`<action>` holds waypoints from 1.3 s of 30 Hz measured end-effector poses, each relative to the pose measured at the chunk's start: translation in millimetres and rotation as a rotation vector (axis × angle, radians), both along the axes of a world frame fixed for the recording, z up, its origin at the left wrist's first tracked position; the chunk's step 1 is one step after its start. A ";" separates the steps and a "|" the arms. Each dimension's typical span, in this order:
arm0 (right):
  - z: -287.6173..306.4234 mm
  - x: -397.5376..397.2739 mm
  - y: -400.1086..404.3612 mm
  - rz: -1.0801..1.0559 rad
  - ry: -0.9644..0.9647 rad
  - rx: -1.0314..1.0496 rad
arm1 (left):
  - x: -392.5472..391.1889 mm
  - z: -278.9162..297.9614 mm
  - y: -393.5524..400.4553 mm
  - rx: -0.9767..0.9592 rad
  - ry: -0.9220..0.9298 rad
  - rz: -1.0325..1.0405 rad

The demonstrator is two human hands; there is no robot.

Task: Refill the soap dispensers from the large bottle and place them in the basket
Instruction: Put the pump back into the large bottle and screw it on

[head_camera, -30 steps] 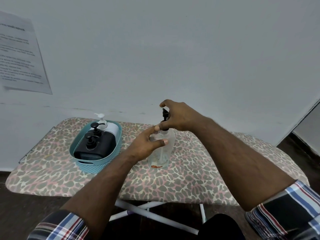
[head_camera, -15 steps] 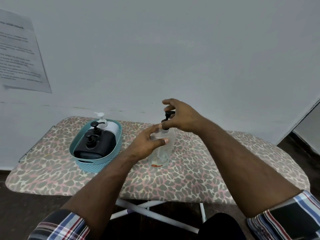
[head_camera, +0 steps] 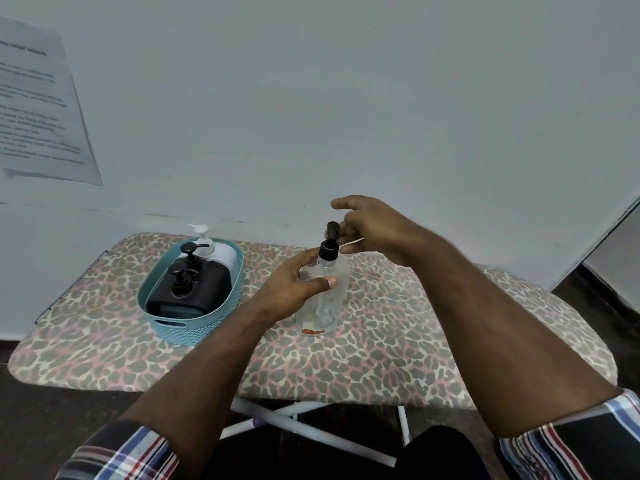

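A clear plastic dispenser bottle [head_camera: 325,306] stands upright on the leopard-print board [head_camera: 381,341], near its middle. My left hand [head_camera: 294,289] grips the bottle's upper body. The black pump head [head_camera: 330,240] sits on the bottle's neck, and my right hand [head_camera: 374,226] pinches its nozzle from the right. To the left, a teal basket [head_camera: 194,327] holds two black dispensers [head_camera: 188,282] and a white dispenser [head_camera: 214,249].
The board runs along a pale wall with a printed sheet [head_camera: 38,109] taped at the upper left. White metal legs [head_camera: 304,427] cross under the board over a dark floor. A dark opening [head_camera: 613,265] lies at the far right.
My right hand has turned on the pump head and shifted slightly right, so more of the black pump shows. The left hand and the bottle have stayed in place.
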State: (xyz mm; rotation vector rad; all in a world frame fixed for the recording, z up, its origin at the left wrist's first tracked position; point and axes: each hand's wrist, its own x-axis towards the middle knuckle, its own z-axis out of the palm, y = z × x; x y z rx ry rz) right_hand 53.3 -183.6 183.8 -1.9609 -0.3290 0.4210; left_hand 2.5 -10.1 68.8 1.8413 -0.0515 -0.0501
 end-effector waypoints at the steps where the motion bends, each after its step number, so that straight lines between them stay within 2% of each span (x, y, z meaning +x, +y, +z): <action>1: -2.0 1.3 -1.2 -0.034 -0.021 -0.011 | 0.0 0.1 -0.2 -0.008 -0.002 0.000; 5: -13.0 2.7 -7.6 -0.024 -0.153 -0.090 | -1.6 1.6 -1.0 -0.018 -0.004 -0.006; 8: -23.4 1.1 -7.5 0.105 -0.087 -0.079 | -2.1 0.6 -0.5 0.001 -0.007 -0.002; 13: -33.2 -2.0 -0.1 -0.013 -0.320 -0.270 | -1.6 -0.7 -0.7 0.007 -0.034 -0.008; 17: -31.3 -1.6 -3.5 0.075 -0.147 -0.079 | -2.5 0.6 -0.6 -0.001 -0.030 -0.002; 22: -36.3 -11.0 8.5 -0.085 -0.366 -0.272 | -4.3 3.1 -2.2 -0.011 -0.051 -0.015; 27: -37.1 -7.0 0.6 0.047 -0.157 -0.009 | -4.9 3.2 -2.2 -0.009 -0.050 -0.005; 32: -46.4 -13.1 11.3 -0.099 -0.387 -0.207 | -7.4 4.9 -3.3 -0.027 -0.057 -0.023; 36: -44.3 -8.1 1.1 0.071 -0.197 -0.087 | -6.5 5.1 -2.0 -0.003 -0.053 -0.019; 39: -44.1 -7.6 4.4 0.009 -0.270 -0.171 | -6.4 4.0 -2.9 -0.016 -0.060 -0.005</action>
